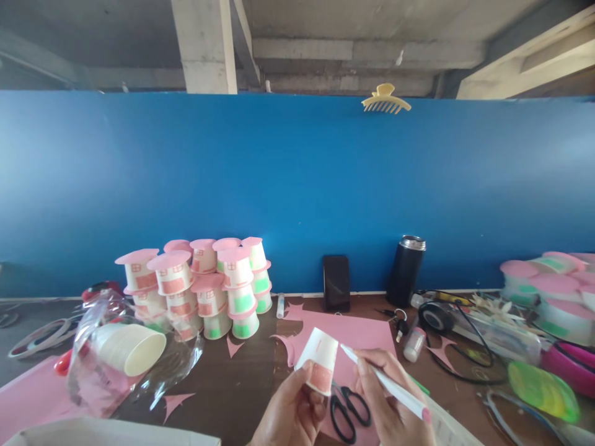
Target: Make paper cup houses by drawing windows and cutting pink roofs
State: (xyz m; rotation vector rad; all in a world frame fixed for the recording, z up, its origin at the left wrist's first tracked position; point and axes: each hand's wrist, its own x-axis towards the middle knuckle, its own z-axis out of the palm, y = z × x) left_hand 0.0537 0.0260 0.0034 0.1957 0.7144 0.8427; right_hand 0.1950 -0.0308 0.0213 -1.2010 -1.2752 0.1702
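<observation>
My left hand [294, 406] grips a white paper cup [320, 353], tilted, with a red-pink coloured patch and a short red line drawn on its side. In my right hand [383, 396] is a white marker pen [400, 396] with a pink end cap. Its tip points at the cup's side; whether it touches I cannot tell. Below the cup lie black-handled scissors [344, 416], resting on a sheet of pink paper [356, 331] with pieces cut out of its edge.
Stacked decorated cups with pink tops [209, 297] stand left, more [560, 297] at far right. Plain cups [132, 350] lie in a plastic bag. A phone [336, 284] and black flask [405, 272] stand before the blue partition [297, 186]. Keys, headphones [436, 317] and cables lie right.
</observation>
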